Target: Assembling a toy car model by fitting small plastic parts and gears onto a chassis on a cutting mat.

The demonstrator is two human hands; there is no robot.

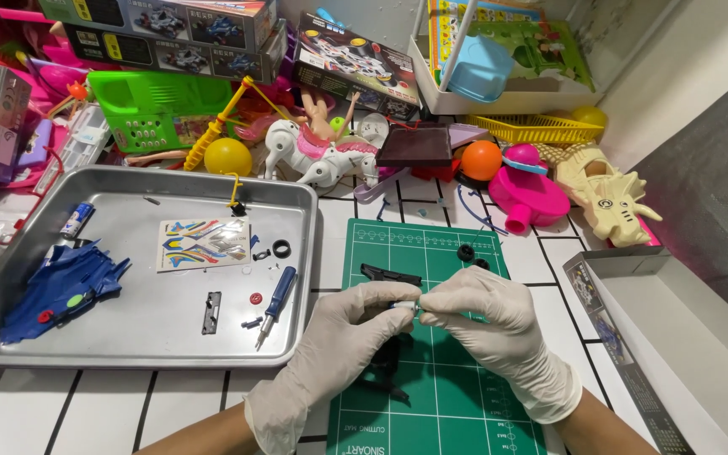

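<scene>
Over a green gridded cutting mat (457,396) on the white tiled table (111,413), the left hand (351,324) and right hand (486,320), both in thin white latex gloves, meet fingertip to fingertip, pinching a tiny blue-and-silver part (406,306) between them. A black plastic chassis piece (387,358) lies just beneath. A blue-handled screwdriver (276,303) rests in the shallow steel tray (153,350) alongside.

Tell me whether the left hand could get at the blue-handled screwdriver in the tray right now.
Probably yes. The screwdriver lies loose in the metal tray near its right wall, just left of the left hand, with nothing on top of it. But the fingers are pinching a small part together with the right hand.
</scene>
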